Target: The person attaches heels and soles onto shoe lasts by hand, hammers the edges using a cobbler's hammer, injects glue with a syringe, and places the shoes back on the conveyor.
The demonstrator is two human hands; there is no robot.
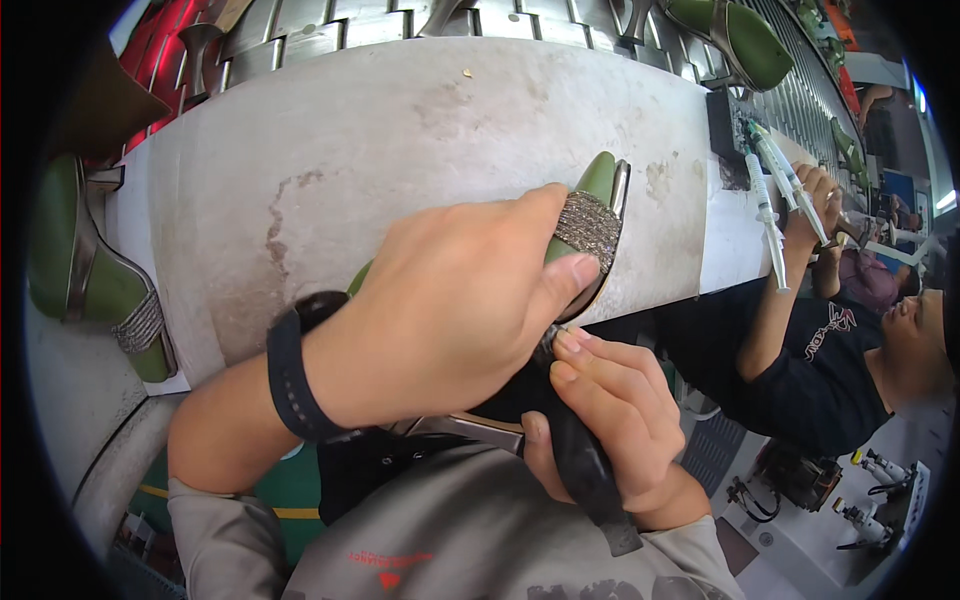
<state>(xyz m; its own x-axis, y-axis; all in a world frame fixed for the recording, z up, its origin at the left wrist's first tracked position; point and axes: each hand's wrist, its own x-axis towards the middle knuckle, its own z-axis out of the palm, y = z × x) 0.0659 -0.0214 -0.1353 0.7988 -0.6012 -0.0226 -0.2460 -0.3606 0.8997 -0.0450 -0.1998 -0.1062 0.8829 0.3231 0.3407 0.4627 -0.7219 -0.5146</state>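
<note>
A high-heeled sandal on a green shoe last lies tilted at the near edge of the white worktable, toe pointing away from me. A broad glittery strap crosses its toe part. My left hand is closed over the sandal, thumb pressed on the strap, and hides most of the middle. The metallic heel shows below my left wrist. In my right hand is a black-wrapped hand tool, gripped by thumb and fingers. Its upper end meets the sole edge just below the strap; the exact tip is hidden.
The white worktable has brown stains. Another sandal on a green last stands at left. A slatted metal conveyor carries more sandals behind. At right, syringes stand by a black block, near a co-worker.
</note>
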